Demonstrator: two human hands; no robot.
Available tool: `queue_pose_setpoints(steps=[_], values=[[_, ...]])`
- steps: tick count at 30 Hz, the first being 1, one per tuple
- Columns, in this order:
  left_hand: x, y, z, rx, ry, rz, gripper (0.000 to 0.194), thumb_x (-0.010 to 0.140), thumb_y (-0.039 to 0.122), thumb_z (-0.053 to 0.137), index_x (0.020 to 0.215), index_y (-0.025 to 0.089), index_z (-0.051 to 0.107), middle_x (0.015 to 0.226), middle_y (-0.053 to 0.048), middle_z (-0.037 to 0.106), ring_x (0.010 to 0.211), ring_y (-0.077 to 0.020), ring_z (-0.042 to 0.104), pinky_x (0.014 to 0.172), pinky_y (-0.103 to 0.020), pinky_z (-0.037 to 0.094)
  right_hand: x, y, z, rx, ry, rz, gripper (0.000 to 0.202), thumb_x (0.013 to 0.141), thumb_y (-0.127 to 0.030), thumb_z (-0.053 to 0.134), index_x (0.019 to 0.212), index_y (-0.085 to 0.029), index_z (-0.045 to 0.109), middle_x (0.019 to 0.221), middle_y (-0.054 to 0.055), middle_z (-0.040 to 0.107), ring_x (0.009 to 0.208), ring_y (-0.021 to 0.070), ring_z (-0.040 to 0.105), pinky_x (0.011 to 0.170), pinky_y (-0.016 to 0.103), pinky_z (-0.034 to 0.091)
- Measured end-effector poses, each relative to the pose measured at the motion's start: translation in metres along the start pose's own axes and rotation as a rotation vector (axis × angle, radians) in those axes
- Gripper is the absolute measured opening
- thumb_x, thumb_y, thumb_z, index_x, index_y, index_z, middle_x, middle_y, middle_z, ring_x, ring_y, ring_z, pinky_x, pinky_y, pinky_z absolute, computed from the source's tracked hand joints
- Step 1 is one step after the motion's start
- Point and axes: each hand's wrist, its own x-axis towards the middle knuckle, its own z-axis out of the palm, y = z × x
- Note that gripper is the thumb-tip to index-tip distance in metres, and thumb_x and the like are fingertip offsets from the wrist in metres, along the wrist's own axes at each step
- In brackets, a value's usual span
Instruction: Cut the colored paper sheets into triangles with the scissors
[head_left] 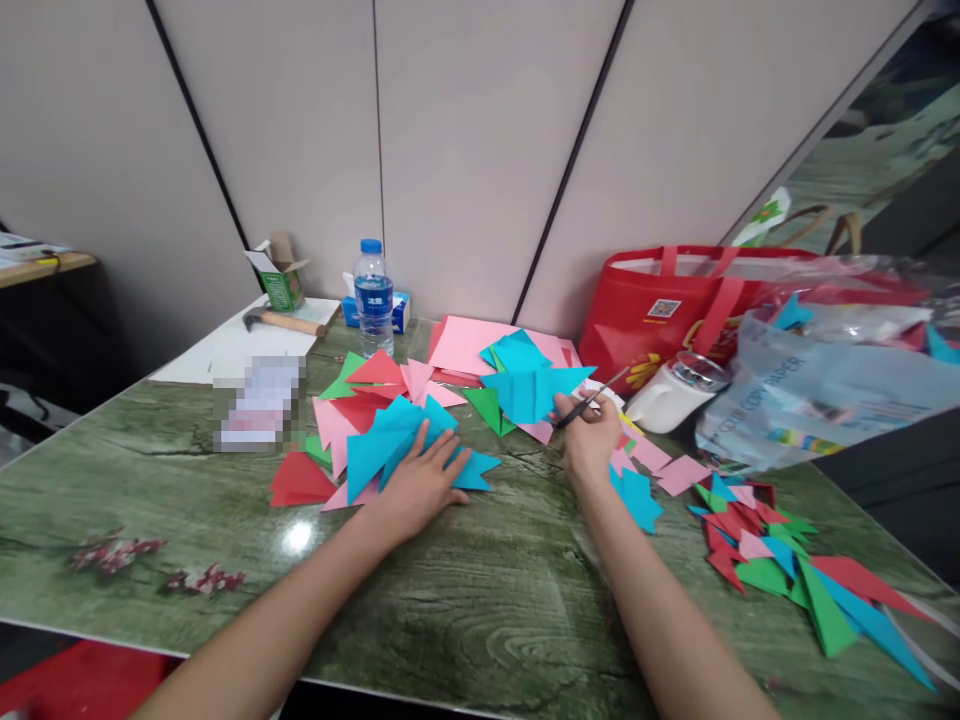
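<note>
Water bottle point(373, 297), blue cap, upright at table's point(465, 610) far edge. Just left: hammer point(283, 321) lying on white sheet point(240, 345), open green-and-white carton point(279, 275) behind it. Small blue box point(400, 311) behind the bottle. Red tote bag point(667, 305) against the wall, right. White jar point(675, 392) on its side beside it. Clear plastic bag point(832, 375) far right.

Counts on the green marble-patterned table point(465, 610)

One clear plastic water bottle point(373, 298) — one wooden-handled hammer point(283, 321), one red tote bag point(660, 300), one pair of scissors point(589, 403), two bare hands.
</note>
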Motion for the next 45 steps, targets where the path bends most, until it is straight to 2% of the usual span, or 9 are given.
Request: queue_pose_setpoints(steps=[4, 9, 12, 15, 23, 30, 33, 38, 45], values=[[0.004, 0.008, -0.014, -0.562, 0.181, -0.165, 0.059, 0.077, 0.044, 0.061, 0.129, 0.019, 0.046, 0.134, -0.013, 0.049, 0.127, -0.0277, 0.041, 0.106, -0.048, 0.028, -0.014, -0.031, 0.005, 0.194, 0.046, -0.043, 0.04, 0.057, -0.032, 0.076, 0.083, -0.023, 0.047, 0.069, -0.009, 0.052, 0.057, 0.0073, 0.057, 0.057, 0.024, 0.056], [0.008, 0.014, -0.026, -1.315, 0.258, -0.476, 0.045, 0.073, 0.052, 0.06, 0.098, 0.015, 0.063, 0.096, -0.012, 0.071, 0.079, -0.0228, 0.068, 0.066, -0.033, 0.052, -0.041, -0.049, -0.002, 0.287, -0.151, 0.215, 0.04, 0.054, -0.025, 0.08, 0.082, -0.02, 0.052, 0.063, -0.008, 0.055, 0.047, 0.0058, 0.054, 0.043, 0.016, 0.048], [0.009, 0.014, -0.03, -1.4, 0.197, -0.724, 0.041, 0.067, 0.054, 0.065, 0.064, 0.013, 0.059, 0.068, -0.01, 0.071, 0.062, -0.0227, 0.068, 0.051, -0.027, 0.046, -0.057, -0.042, -0.004, 0.236, -0.221, 0.305, 0.041, 0.052, -0.025, 0.082, 0.081, -0.019, 0.054, 0.062, -0.007, 0.056, 0.047, 0.0062, 0.054, 0.04, 0.015, 0.045], [0.008, 0.017, -0.033, -1.373, 0.14, -0.899, 0.042, 0.065, 0.051, 0.068, 0.055, 0.013, 0.055, 0.06, -0.01, 0.068, 0.057, -0.0232, 0.068, 0.045, -0.024, 0.038, -0.068, -0.034, -0.004, 0.198, -0.187, 0.309, 0.041, 0.052, -0.029, 0.082, 0.081, -0.019, 0.054, 0.064, -0.007, 0.055, 0.048, 0.0068, 0.053, 0.042, 0.018, 0.047], [0.009, 0.02, -0.034, -1.365, 0.162, -0.928, 0.038, 0.066, 0.047, 0.068, 0.055, 0.013, 0.058, 0.063, -0.01, 0.071, 0.056, -0.0223, 0.068, 0.043, -0.024, 0.037, -0.083, -0.038, 0.0, 0.059, -0.272, 0.287, 0.045, 0.052, -0.033, 0.082, 0.084, -0.02, 0.053, 0.049, -0.011, 0.05, 0.037, 0.007, 0.046, 0.036, 0.018, 0.036], [0.008, 0.024, -0.032, -1.4, 0.103, -0.745, 0.028, 0.067, 0.038, 0.07, 0.061, 0.011, 0.066, 0.066, -0.013, 0.072, 0.055, -0.0188, 0.067, 0.049, -0.024, 0.046, -0.084, -0.044, 0.001, 0.011, -0.231, 0.173, 0.039, 0.056, -0.032, 0.08, 0.082, -0.02, 0.054, 0.055, -0.009, 0.049, 0.047, 0.0073, 0.046, 0.041, 0.017, 0.039], [0.01, 0.02, -0.033, -1.398, 0.297, -0.778, 0.029, 0.067, 0.036, 0.071, 0.058, 0.009, 0.066, 0.062, -0.012, 0.071, 0.053, -0.0184, 0.066, 0.055, -0.028, 0.052, -0.087, -0.048, 0.001, 0.027, -0.39, 0.278, 0.039, 0.057, -0.036, 0.079, 0.085, -0.02, 0.057, 0.064, -0.004, 0.058, 0.057, 0.0125, 0.056, 0.048, 0.023, 0.048], [0.012, 0.011, -0.041, -1.452, 0.733, -0.724, 0.024, 0.067, 0.032, 0.072, 0.063, 0.011, 0.062, 0.056, -0.005, 0.068, 0.051, -0.0166, 0.065, 0.056, -0.028, 0.054, -0.1, -0.057, 0.002, -0.03, -0.904, 0.468, 0.039, 0.056, -0.034, 0.08, 0.088, -0.018, 0.062, 0.074, 0.001, 0.065, 0.067, 0.0152, 0.061, 0.062, 0.028, 0.048], [0.009, 0.025, -0.042, -1.423, 0.62, -0.73, 0.024, 0.067, 0.031, 0.072, 0.066, 0.014, 0.055, 0.057, -0.004, 0.069, 0.054, -0.0174, 0.067, 0.056, -0.027, 0.053, -0.108, -0.062, 0.007, -0.094, -1.008, 0.563, 0.042, 0.057, -0.035, 0.079, 0.089, -0.015, 0.06, 0.07, -0.002, 0.059, 0.06, 0.0104, 0.052, 0.057, 0.023, 0.041]])
